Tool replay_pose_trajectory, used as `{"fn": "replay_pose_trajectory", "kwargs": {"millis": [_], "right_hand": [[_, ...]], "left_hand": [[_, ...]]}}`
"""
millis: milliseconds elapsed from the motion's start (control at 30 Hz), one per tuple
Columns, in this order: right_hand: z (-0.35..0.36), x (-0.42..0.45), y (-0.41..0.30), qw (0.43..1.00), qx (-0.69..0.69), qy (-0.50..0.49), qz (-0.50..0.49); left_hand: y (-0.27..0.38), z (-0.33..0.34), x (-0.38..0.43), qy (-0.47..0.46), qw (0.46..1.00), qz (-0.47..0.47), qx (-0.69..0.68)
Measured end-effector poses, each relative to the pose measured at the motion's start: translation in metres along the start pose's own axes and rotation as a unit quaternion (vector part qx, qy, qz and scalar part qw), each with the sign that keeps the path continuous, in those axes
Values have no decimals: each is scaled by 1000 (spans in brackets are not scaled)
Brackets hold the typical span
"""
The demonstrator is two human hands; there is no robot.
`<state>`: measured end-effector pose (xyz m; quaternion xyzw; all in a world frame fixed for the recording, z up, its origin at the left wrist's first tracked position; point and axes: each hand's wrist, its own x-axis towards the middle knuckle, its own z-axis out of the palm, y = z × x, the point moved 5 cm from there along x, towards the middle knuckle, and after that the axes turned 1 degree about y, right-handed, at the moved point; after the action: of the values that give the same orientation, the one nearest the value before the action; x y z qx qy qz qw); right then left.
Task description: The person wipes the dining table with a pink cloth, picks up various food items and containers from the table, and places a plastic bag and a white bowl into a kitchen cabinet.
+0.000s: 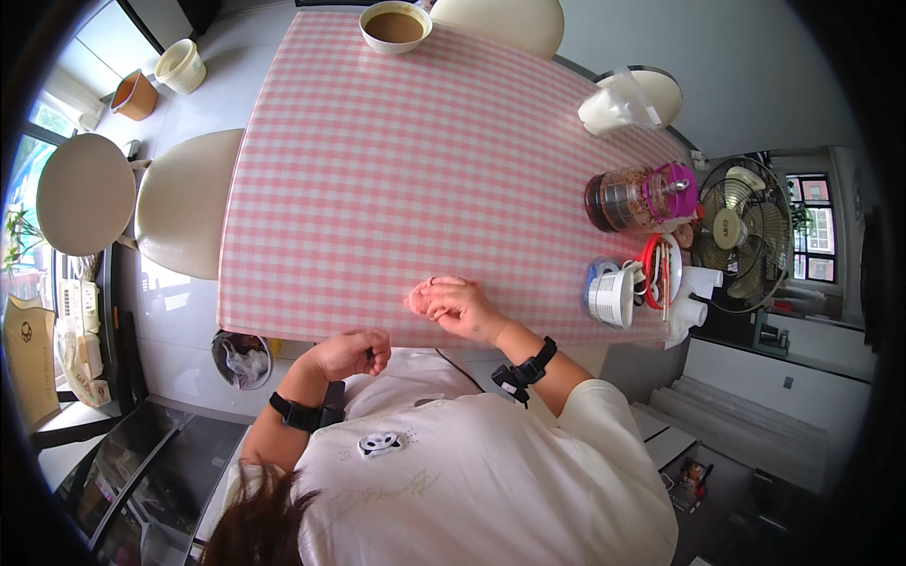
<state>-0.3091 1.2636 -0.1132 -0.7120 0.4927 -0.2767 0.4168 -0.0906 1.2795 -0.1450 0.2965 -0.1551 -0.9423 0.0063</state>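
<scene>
On the pink-and-white checked tablecloth (pixel 396 177), near the front edge, my right hand (pixel 461 309) has its fingers curled over a bunched pink cloth (pixel 419 298). Part of this cloth is hidden under the fingers. Lower and to the left, my left hand (pixel 357 352) is loosely curled at the table's front edge, apart from the cloth. A small dark spot shows between its fingers; whether it is a held thing cannot be made out. Both wrists wear black straps with small devices.
At the right stand a jar of dark contents with a purple lid (pixel 669 192), a white container (pixel 612 297) and a red-rimmed basket (pixel 648 272). A plastic bag (pixel 616 106) lies farther back; a bowl of brown liquid (pixel 395 28) is at the far edge. A bin (pixel 243 359) stands below left.
</scene>
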Motion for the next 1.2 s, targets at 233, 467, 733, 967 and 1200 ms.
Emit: {"fn": "replay_pose_trajectory", "kwargs": {"millis": [233,467,733,967,1200], "right_hand": [[-41,-13,42,940,257,206,93],[-10,-34,13,949,-210,235,-7],[86,-59,-43,981,-88,123,-118],[55,-64,-26,908,393,102,105],[51,-45,2,974,-19,225,-26]], "left_hand": [[-51,-5,32,-13,995,-64,-68],[-83,-14,42,6,983,-85,-165],[-99,-3,68,-18,937,96,-337],[-103,-29,57,1,932,120,-342],[-108,-35,48,54,921,191,-335]]}}
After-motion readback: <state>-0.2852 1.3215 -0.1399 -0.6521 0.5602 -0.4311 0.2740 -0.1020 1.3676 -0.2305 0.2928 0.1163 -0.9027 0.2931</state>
